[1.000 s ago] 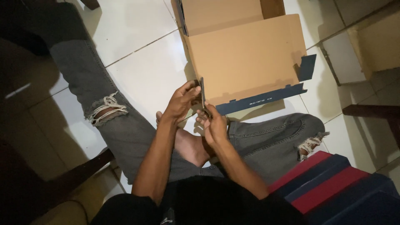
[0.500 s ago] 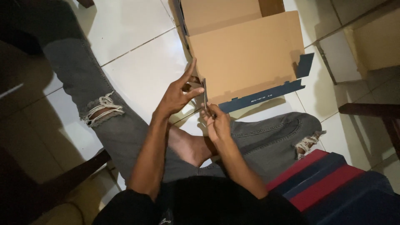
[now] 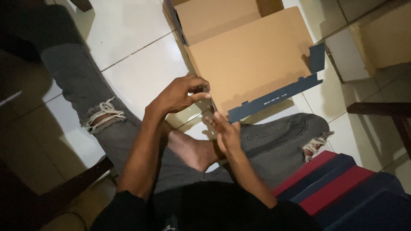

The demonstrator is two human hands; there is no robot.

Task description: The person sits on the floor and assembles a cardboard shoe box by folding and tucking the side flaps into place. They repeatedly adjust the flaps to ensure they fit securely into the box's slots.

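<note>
I sit on a white tiled floor with my legs in torn grey jeans. My left hand [image 3: 180, 94] pinches the top edge of a thin, flat, dark object [image 3: 212, 103] seen edge-on. My right hand [image 3: 226, 133] is just below it, fingers spread, fingertips close to its lower end; I cannot tell if they touch it. Right behind my hands an open cardboard box [image 3: 252, 64] lies on the floor, its brown inside facing up and its dark blue outer flap [image 3: 278, 96] toward me.
My bare foot [image 3: 192, 152] rests between my knees. Red and blue cushions [image 3: 338, 188] lie at the lower right. Dark wooden furniture legs [image 3: 381, 109] stand at the right and lower left. Another cardboard box [image 3: 385, 40] sits at the upper right.
The right hand has let go of the thin object and opened its fingers below it. The left hand still pinches the object near its top.
</note>
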